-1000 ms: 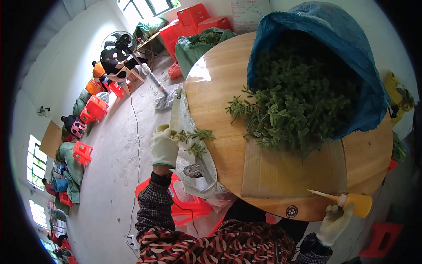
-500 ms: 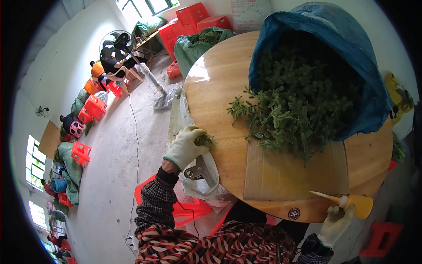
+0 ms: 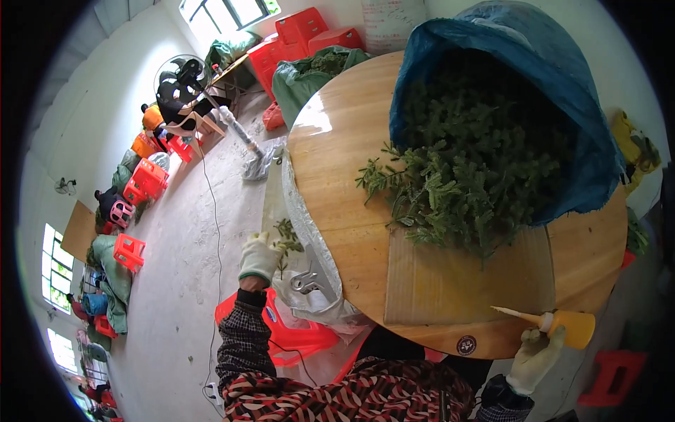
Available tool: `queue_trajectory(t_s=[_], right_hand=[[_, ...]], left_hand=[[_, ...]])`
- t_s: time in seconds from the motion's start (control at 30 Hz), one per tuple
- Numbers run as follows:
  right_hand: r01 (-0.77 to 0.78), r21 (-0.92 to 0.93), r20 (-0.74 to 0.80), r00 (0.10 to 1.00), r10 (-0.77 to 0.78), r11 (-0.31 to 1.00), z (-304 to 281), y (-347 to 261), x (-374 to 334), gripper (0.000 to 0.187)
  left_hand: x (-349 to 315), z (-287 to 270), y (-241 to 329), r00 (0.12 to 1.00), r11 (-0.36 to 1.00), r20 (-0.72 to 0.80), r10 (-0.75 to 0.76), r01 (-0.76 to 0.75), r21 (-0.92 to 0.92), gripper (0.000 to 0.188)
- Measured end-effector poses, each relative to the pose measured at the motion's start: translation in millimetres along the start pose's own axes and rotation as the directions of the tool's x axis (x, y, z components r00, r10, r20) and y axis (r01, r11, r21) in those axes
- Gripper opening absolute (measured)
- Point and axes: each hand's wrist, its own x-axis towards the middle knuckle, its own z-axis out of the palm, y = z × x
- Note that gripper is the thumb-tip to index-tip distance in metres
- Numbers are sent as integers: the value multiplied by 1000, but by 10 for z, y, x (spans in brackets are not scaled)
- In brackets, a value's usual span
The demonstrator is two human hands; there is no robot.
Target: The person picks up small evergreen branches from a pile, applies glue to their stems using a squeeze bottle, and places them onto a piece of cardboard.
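Note:
My gloved left hand (image 3: 259, 257) holds a small green sprig (image 3: 285, 234) out past the left edge of the round wooden table (image 3: 337, 162), over a clear plastic bag (image 3: 302, 239) that hangs along that edge. My gloved right hand (image 3: 533, 355) grips a yellow squeeze bottle (image 3: 571, 326) with a long pointed nozzle at the table's near right rim. A big blue sack (image 3: 562, 105) lies open on the table and spills a heap of green sprigs (image 3: 457, 176) onto a sheet of cardboard (image 3: 464, 281).
A red plastic stool (image 3: 295, 336) stands by my left knee. A metal clip (image 3: 306, 282) hangs at the bag. Red crates (image 3: 302, 32), a floor fan (image 3: 179, 77), green sacks (image 3: 309, 70) and more red stools (image 3: 130, 252) line the concrete floor to the left.
My left hand had moved right to the table's edge, then swung back down and left off the table with a sprig. The right hand with the bottle stays put.

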Motion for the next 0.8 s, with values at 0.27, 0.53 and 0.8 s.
queue_trajectory(t_s=[0.27,0.53,0.8], right_hand=[[7,2,-33,999,-7,1000,-22,22,10,35],[24,22,22,999,-24,999,17,-8,-23,33],[36,17,15,999,-36,999,-3,-40,-24,33]], left_hand=[[294,-411,1166,925,830,-109,364,-375,-414,33],[625,-166,1757,942,858,151,298,-195,-476,33],[367,-385,1608,966,765,70,250,-153,-625,24]])
